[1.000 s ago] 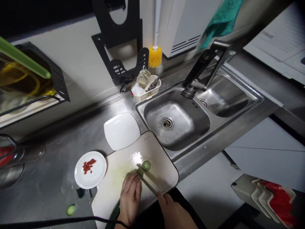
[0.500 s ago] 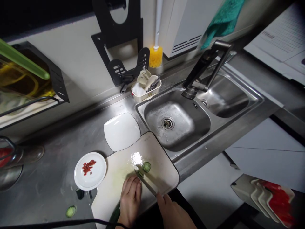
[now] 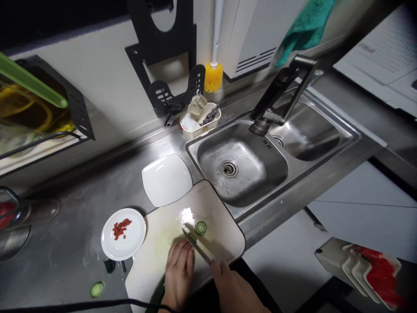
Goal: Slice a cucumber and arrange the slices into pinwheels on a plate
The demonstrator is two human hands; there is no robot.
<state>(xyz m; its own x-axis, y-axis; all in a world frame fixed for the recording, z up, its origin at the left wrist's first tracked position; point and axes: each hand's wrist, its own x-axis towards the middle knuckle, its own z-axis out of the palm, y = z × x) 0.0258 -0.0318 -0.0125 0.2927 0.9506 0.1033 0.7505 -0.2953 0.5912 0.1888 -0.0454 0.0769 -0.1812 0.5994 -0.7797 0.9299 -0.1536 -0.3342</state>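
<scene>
Head view: two hands of yours in shot, clock face centred on the board [image 3: 224,243]. Your left hand [image 3: 179,265] sits at 6 o'clock, palm down, wrist low, fingers bunched together and curled over the cucumber [image 3: 158,291]. Most of it is hidden under that hand; only dark green peel shows beside your wrist, toward 7. Your right hand [image 3: 233,284] comes in from 4 o'clock, fingers wrapped around the knife [image 3: 199,250] at its handle end, no gap showing. Blade tip aims at about 10, its edge just beside your left fingertips.

Counts: one knife, one board. One small clump of cucumber slices [image 3: 201,228] right of the blade, number unclear from overlap; a thin green piece lies at the blade. Two plates: an oblong white plate [image 3: 167,180] at 11, a round plate [image 3: 109,248] at 9 with red bits [image 3: 121,228], too small to count. One loose slice [image 3: 97,289] on the table [image 3: 78,208] at 8, one dark green chunk [image 3: 109,264] between 8 and 9. Sink [image 3: 243,198], two basins, toward 1 to 2.
</scene>
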